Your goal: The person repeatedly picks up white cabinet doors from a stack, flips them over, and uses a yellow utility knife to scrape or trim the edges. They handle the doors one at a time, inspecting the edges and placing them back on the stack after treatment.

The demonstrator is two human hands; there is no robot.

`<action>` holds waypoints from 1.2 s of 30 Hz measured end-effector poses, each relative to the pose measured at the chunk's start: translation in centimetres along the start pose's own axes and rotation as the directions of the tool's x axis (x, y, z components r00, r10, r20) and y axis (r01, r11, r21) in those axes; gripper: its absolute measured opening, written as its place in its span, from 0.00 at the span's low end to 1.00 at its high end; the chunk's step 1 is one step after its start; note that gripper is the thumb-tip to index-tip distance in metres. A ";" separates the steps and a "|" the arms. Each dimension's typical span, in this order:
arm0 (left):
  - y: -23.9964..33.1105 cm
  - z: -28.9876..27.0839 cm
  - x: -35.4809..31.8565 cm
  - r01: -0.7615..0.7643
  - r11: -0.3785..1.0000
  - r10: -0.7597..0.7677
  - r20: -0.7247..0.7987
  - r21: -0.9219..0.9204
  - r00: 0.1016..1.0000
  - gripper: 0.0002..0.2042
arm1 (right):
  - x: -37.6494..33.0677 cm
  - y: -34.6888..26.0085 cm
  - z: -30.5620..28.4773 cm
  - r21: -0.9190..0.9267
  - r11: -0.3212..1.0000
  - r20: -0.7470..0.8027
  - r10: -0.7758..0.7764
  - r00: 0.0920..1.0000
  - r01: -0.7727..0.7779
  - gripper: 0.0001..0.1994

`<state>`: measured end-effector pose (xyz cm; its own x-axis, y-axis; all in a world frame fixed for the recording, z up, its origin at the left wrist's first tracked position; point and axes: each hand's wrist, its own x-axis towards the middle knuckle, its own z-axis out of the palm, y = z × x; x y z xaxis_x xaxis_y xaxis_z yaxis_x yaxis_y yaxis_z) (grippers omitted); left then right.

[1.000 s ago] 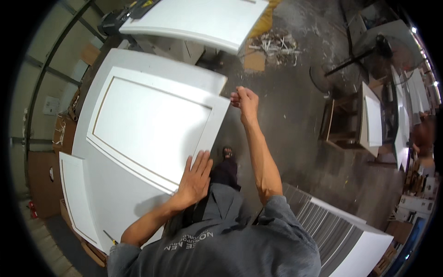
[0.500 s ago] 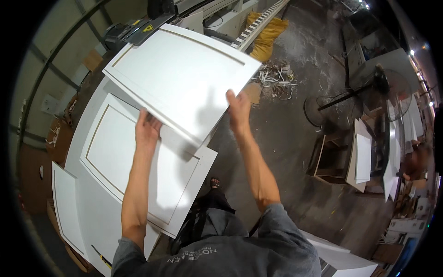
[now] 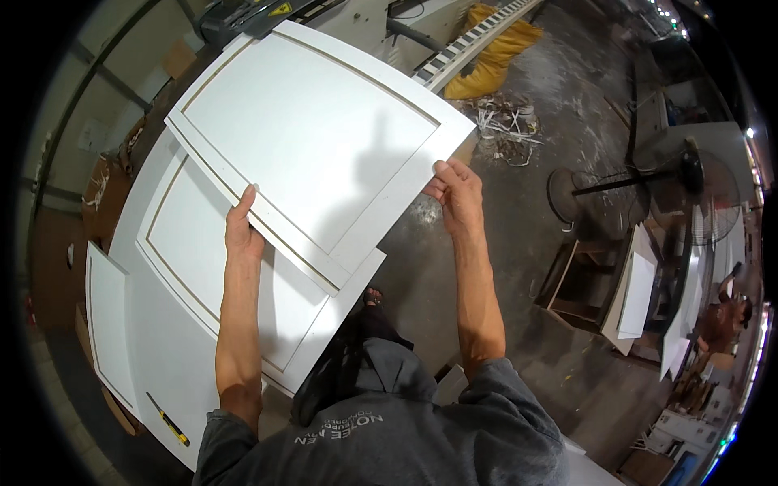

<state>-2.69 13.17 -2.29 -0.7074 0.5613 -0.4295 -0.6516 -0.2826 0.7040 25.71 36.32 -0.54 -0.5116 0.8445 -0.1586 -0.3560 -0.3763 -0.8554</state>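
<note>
A white cabinet door panel (image 3: 308, 121) with a grooved frame line is held up in front of me, tilted. My left hand (image 3: 245, 227) is closed on its near edge, thumb on top and fingers mostly hidden beneath. At the right edge, near the corner, my right hand (image 3: 458, 194) pinches the board with its thumb above and fingers curled below. Under it, a second white door panel (image 3: 188, 235) lies partly covered on the white worktable (image 3: 166, 340). The far edge of the held panel reaches a dark machine (image 3: 235, 20); whether they touch I cannot tell.
A yellow utility knife (image 3: 168, 419) lies on the table beside a smaller white panel (image 3: 109, 316). Beyond are a slatted conveyor rail (image 3: 478, 44), a yellow sack (image 3: 494, 65) and white strip scraps (image 3: 510, 130) on the floor. A standing fan (image 3: 689, 174) and a person (image 3: 724, 316) are at right.
The held panel has shifted and tilted, its right corner moving right. My right hand has moved right with it. My left thumb now lies over the near edge.
</note>
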 end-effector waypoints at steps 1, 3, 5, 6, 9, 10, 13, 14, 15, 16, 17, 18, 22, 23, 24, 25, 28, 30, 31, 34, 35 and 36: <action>-0.2 -0.2 -0.5 -0.010 1.000 0.010 -0.005 0.001 1.000 0.16 | -0.2 -0.5 0.4 0.054 0.999 -0.022 0.010 1.000 -0.009 0.16; -0.5 -0.1 -1.3 -0.027 1.000 0.027 -0.008 0.002 1.000 0.17 | 0.6 -0.9 -0.1 -0.066 0.998 -0.030 -0.019 0.999 0.017 0.18; -0.7 -0.1 -1.5 -0.044 0.999 0.044 0.001 0.026 0.999 0.22 | 1.5 -1.3 -0.8 -0.120 0.992 -0.002 -0.025 1.000 0.024 0.21; -0.9 -0.1 -1.6 -0.049 0.998 0.049 0.006 0.039 0.999 0.25 | 1.9 -1.5 -1.2 -0.115 0.993 0.027 -0.016 1.000 0.019 0.23; -0.9 0.6 -2.3 -0.083 0.995 0.084 -0.011 0.060 0.996 0.26 | 2.0 -2.7 -1.2 -0.094 0.996 0.106 0.023 0.994 -0.013 0.26; -0.8 0.4 -2.4 -0.091 0.994 0.093 -0.018 0.063 0.996 0.26 | 1.8 -2.9 -1.0 -0.085 0.996 0.128 0.034 0.991 -0.023 0.27; -1.0 -0.3 -3.2 -0.064 0.995 0.067 -0.042 0.074 0.997 0.25 | 0.5 -2.5 -1.4 -0.143 0.987 0.075 0.089 0.993 -0.078 0.24; -0.9 -0.7 -3.3 -0.050 0.996 0.055 -0.062 0.078 0.997 0.25 | 0.4 -2.7 -0.9 -0.161 0.982 0.076 0.110 0.991 -0.096 0.23; -0.6 -2.6 -3.2 -0.052 0.995 0.060 -0.088 0.084 0.994 0.26 | -0.8 -2.0 -0.5 -0.190 0.975 0.021 0.117 0.993 -0.111 0.22; -1.2 -2.9 -3.4 -0.041 0.997 0.053 -0.183 0.069 0.982 0.28 | -2.1 -1.3 -1.1 -0.209 0.967 -0.019 0.145 0.989 -0.146 0.22; -1.5 -4.9 -2.6 -0.022 0.996 0.038 -0.184 0.088 0.982 0.32 | -3.0 0.2 -1.4 -0.192 0.968 -0.060 0.151 0.987 -0.160 0.21; -0.9 -3.5 -3.4 0.055 0.980 -0.009 -0.235 0.191 0.972 0.33 | -4.5 1.6 -2.1 -0.186 0.972 -0.121 0.122 0.985 -0.143 0.21; 5.4 -5.5 -4.0 0.103 0.708 -0.216 0.076 0.698 0.973 0.26 | -7.9 7.1 -1.5 -0.163 0.966 -0.136 0.182 0.974 -0.203 0.18; 5.9 -7.0 -4.2 0.142 0.653 -0.229 0.015 0.744 0.973 0.24 | -9.3 7.5 -1.3 -0.177 0.962 -0.121 0.187 0.975 -0.207 0.17; 6.5 -9.2 -4.9 0.186 0.604 -0.234 -0.051 0.775 0.971 0.22 | -9.9 8.1 -1.0 -0.199 0.957 -0.096 0.194 0.976 -0.209 0.16; 7.4 -10.9 -6.3 0.182 0.562 -0.210 -0.074 0.807 0.975 0.20 | -10.9 9.0 -0.7 -0.208 0.956 -0.104 0.191 0.976 -0.209 0.14; 10.4 -20.3 -9.4 -0.078 0.496 0.153 0.001 0.865 0.988 0.12 | -17.4 14.0 0.9 -0.219 0.957 -0.181 0.151 0.972 -0.190 0.14; 13.2 -27.9 -12.9 -0.210 0.265 0.694 -0.035 0.941 0.719 0.11 | -19.2 14.3 2.8 -0.224 0.961 -0.124 0.138 0.983 -0.163 0.13; 15.2 -33.9 -14.8 -0.058 0.050 0.870 -0.015 0.997 0.493 0.18 | -20.5 15.3 1.9 -0.214 0.961 -0.105 0.155 0.982 -0.175 0.13; 18.5 -49.7 -21.7 0.450 -0.090 0.953 -0.055 0.889 0.299 0.30 | -24.2 16.3 5.7 -0.243 0.937 -0.153 0.220 0.963 -0.253 0.11; 18.2 -53.3 -24.3 0.535 -0.094 0.916 -0.137 0.840 0.376 0.28 | -25.9 16.3 7.9 -0.255 0.922 -0.173 0.252 0.952 -0.290 0.09; 17.4 -55.7 -25.9 0.615 -0.102 0.871 -0.229 0.782 0.435 0.27 | -27.1 16.2 9.0 -0.270 0.906 -0.186 0.283 0.941 -0.326 0.07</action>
<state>-10.94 -49.64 -10.47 -0.9379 -0.1796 0.2968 -0.1546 0.9823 0.1058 26.74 3.92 -5.71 -0.4368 0.7589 -0.4829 0.0557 -0.5130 -0.8566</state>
